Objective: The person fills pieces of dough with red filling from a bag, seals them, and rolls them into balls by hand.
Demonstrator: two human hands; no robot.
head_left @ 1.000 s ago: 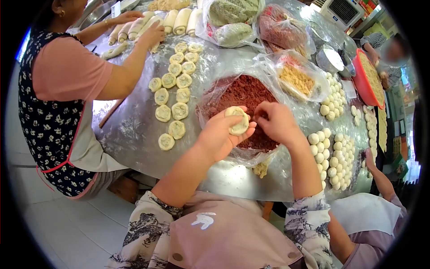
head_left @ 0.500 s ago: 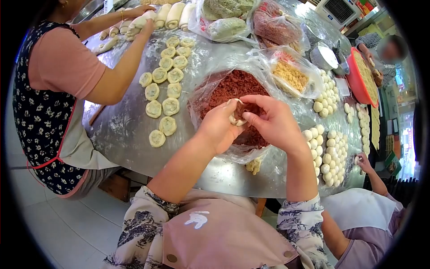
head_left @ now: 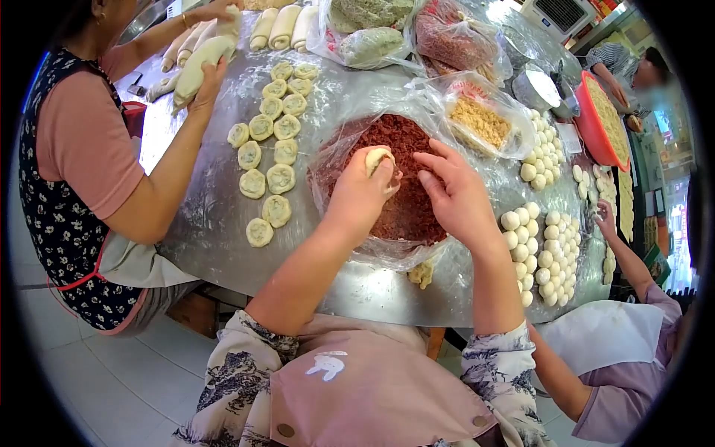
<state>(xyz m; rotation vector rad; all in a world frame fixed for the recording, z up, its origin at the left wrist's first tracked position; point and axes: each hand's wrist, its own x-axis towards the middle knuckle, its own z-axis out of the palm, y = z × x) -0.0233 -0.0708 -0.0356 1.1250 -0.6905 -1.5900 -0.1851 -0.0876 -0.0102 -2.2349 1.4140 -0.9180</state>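
Note:
My left hand is closed around a small pale piece of dough, whose rounded top shows above the thumb. Just to its right, my right hand has its fingers apart with nothing visible in them. Both hands are over a plastic-lined heap of dark red crumbly filling. The plastic bag spreads around that heap on the metal table. Whether filling sits inside the held dough is hidden by my fingers.
Flattened dough rounds lie in rows at left. White dough balls cluster at right, near a tub of yellow crumbs and a red basin. A co-worker's hand at upper left holds a long dough roll; other people work at right.
My right hand has come away from the dough and its fingers have spread. My left hand has turned and closed around the dough. The co-worker at left has lifted a dough roll.

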